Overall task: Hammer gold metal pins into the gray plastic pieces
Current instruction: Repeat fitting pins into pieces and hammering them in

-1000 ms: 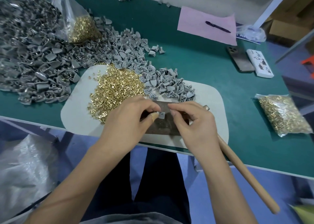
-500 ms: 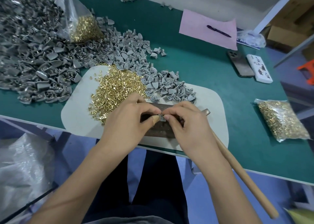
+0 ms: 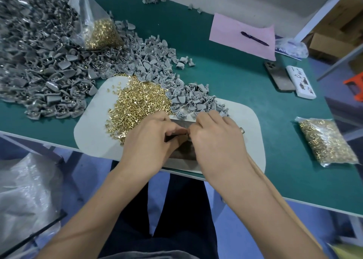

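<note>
**Hands meet over the metal block**

The left hand [image 3: 151,140] and right hand [image 3: 214,138] pinch together at their fingertips above the metal block [image 3: 183,150]; what they hold is hidden. Gold pins [image 3: 137,101] and gray pieces [image 3: 192,101] lie heaped on the white mat [image 3: 92,136] just beyond.

The small gold metal pins [image 3: 137,101] gleam brightly, polished and reflective. The gray plastic pieces [image 3: 49,62] look matt and smooth-moulded. Under the hands lies a dull gray metal block [image 3: 183,150], worn and faintly shiny, on a pale matt board with rounded corners [image 3: 253,133]. The green tabletop [image 3: 225,78] looks matt and even. Clear glossy plastic bags [image 3: 326,142] crinkle around more pins. The long wooden handle [image 3: 282,203] is bare, smooth, light timber. The pink paper sheet [image 3: 231,32] is flat and matt.
</note>
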The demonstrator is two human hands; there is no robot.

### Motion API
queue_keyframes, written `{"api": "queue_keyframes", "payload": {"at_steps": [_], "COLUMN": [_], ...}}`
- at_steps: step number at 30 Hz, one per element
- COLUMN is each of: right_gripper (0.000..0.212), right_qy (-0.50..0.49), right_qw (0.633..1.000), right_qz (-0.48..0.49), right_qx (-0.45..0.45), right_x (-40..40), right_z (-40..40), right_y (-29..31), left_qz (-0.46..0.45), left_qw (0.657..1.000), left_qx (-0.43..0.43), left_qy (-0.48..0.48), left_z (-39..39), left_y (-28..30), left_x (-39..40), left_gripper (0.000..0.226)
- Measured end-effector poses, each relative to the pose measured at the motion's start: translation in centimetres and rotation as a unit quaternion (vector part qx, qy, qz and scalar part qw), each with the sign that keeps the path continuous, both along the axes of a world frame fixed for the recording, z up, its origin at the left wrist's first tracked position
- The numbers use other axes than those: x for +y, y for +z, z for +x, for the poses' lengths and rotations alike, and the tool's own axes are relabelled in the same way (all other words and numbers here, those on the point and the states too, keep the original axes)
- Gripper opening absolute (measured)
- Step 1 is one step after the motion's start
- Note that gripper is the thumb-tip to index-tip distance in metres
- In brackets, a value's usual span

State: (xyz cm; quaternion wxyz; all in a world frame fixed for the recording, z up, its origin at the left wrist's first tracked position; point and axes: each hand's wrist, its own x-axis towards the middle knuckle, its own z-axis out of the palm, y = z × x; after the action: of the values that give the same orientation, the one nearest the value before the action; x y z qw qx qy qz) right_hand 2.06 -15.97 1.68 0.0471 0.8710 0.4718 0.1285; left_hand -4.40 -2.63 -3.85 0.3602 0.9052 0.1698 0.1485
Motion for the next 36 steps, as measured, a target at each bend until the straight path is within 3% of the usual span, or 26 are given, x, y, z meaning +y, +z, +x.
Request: {"api": "queue_keyframes", "payload": {"at_steps": [4, 8, 10, 15, 19, 24, 26, 31, 36], "right_gripper": [0.008, 0.010, 0.013, 0.010, 0.014, 0.011, 0.015, 0.007, 0.012], "right_qy": [-0.055, -0.100, -0.119, -0.166, -0.155, -0.094, -0.087, -0.081, -0.098], "right_qw": [0.998, 0.988, 0.977, 0.879, 0.879, 0.951, 0.964, 0.952, 0.927], "right_qz": [-0.011, -0.014, 0.046, 0.246, 0.253, 0.119, 0.079, 0.146, 0.242], "right_qx": [0.007, 0.116, 0.168, 0.373, 0.372, 0.268, 0.238, 0.255, 0.269], "right_x": [0.2, 0.2, -0.3, -1.4, -1.6, -0.8, -0.4, -1.2, -3.1], "right_z": [0.5, 1.0, 1.5, 2.3, 2.3, 2.4, 2.1, 2.5, 2.6], "right_y": [-0.3, -1.0, -1.4, -2.6, -2.5, -1.4, -1.4, -2.4, -4.1], "left_qz": [-0.012, -0.014, -0.007, -0.009, -0.002, 0.008, 0.006, 0.002, -0.006], "left_qw": [1.000, 1.000, 1.000, 1.000, 1.000, 1.000, 1.000, 1.000, 1.000], "left_qx": [-0.007, -0.017, -0.011, -0.012, -0.006, -0.003, -0.005, 0.001, 0.003], "left_qy": [0.002, 0.001, 0.004, 0.004, 0.005, -0.001, -0.003, 0.001, 0.004], "left_z": [0.0, 0.0, 0.1, 0.0, 0.0, 0.1, 0.1, 0.0, -0.1], "left_y": [-0.1, -0.1, -0.2, -0.4, -0.3, -0.3, -0.3, -0.2, -0.2], "left_x": [0.0, 0.0, 0.0, 0.0, 0.2, 0.2, 0.2, 0.1, 0.0], "left_gripper": [0.009, 0.010, 0.010, 0.011, 0.011, 0.010, 0.009, 0.010, 0.011]}}
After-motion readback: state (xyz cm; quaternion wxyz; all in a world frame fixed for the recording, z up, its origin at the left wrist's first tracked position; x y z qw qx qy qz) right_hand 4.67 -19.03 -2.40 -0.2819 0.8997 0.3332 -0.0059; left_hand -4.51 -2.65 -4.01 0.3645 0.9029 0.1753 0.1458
